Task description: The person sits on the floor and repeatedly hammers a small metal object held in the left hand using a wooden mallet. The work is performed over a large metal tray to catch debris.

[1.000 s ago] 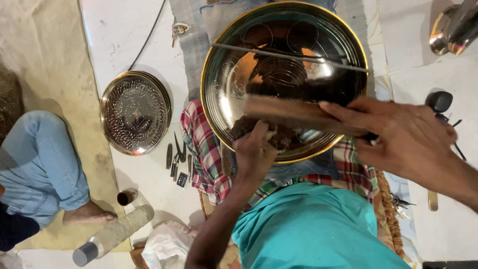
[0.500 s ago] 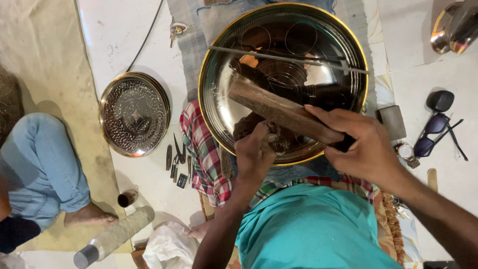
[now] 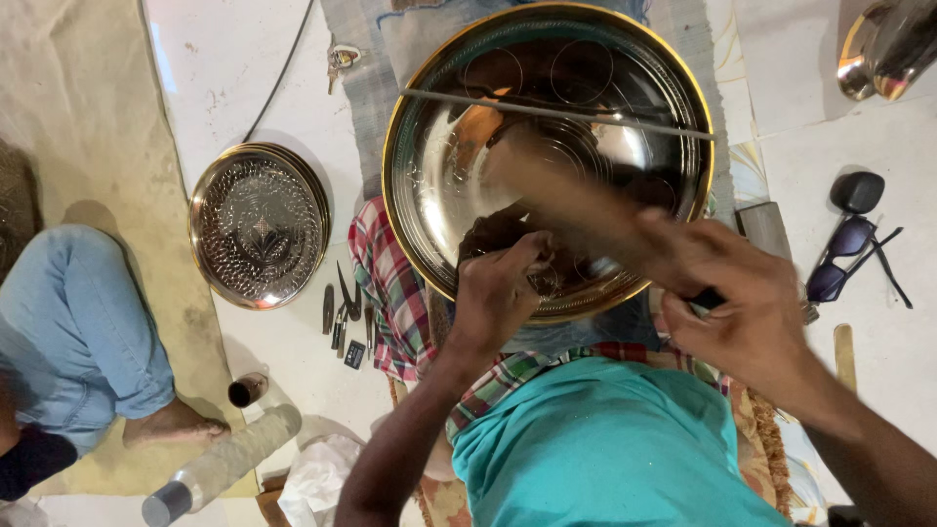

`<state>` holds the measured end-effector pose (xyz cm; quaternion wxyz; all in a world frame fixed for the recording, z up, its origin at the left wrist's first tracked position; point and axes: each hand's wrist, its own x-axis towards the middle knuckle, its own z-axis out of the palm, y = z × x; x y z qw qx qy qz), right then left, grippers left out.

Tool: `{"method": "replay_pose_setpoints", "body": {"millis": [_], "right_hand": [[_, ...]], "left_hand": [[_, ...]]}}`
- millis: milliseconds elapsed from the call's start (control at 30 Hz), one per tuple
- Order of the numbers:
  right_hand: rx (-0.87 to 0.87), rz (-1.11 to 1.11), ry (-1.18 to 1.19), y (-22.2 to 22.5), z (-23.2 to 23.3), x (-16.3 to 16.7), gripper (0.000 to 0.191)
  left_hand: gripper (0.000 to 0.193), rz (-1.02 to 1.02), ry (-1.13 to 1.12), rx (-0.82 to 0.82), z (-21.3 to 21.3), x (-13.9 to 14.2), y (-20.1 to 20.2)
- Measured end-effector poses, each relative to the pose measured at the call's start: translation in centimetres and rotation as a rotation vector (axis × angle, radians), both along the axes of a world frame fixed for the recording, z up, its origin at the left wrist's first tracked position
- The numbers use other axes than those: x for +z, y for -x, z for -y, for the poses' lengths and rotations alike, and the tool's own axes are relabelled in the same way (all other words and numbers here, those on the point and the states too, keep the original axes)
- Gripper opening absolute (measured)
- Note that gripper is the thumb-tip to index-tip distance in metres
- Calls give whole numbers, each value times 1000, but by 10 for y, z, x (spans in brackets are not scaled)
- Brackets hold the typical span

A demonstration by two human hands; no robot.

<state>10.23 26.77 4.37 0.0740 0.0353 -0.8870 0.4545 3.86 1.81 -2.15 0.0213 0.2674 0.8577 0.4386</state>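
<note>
A large shiny brass plate (image 3: 444, 185) with a gold rim lies in front of me over a checked cloth. My left hand (image 3: 500, 293) is shut on a small punch tool held against the plate's near part. My right hand (image 3: 742, 303) grips a wooden mallet (image 3: 576, 205), which is blurred and slants up-left over the plate. A thin metal rod (image 3: 556, 112) lies across the plate's upper half.
An embossed smaller brass plate (image 3: 259, 224) lies on the white floor to the left. Several small chisels (image 3: 342, 312) lie beside the checked cloth (image 3: 386, 283). Sunglasses (image 3: 849, 259) lie at right, a metal vessel (image 3: 883, 49) at top right. Another person's jeans-clad leg (image 3: 73, 342) and a bottle (image 3: 220, 464) are at left.
My right hand has swung the mallet from lying crosswise to slanting over the plate, and it is now motion-blurred. My left hand has stayed on the punch.
</note>
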Motion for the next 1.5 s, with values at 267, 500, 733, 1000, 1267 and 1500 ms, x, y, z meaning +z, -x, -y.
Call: {"method": "replay_pose_setpoints", "body": {"millis": [267, 500, 733, 1000, 1267, 1500], "right_hand": [[-78, 1, 36, -41, 3, -36, 71], [-249, -20, 53, -84, 20, -61, 66], [-468, 135, 142, -111, 41, -72, 75], [-474, 120, 288, -120, 29, -89, 72], [-407, 59, 60, -124, 34, -98, 75], [-532, 124, 87, -130, 38, -94, 66]], "left_hand": [[52, 40, 190, -240, 1, 2, 24], [56, -138, 218, -491, -3, 1, 45], [32, 261, -319, -317, -9, 16, 60], [50, 0, -30, -527, -21, 15, 68], [54, -87, 129, -850, -31, 3, 89], [53, -86, 52, -966, -32, 13, 100]]}}
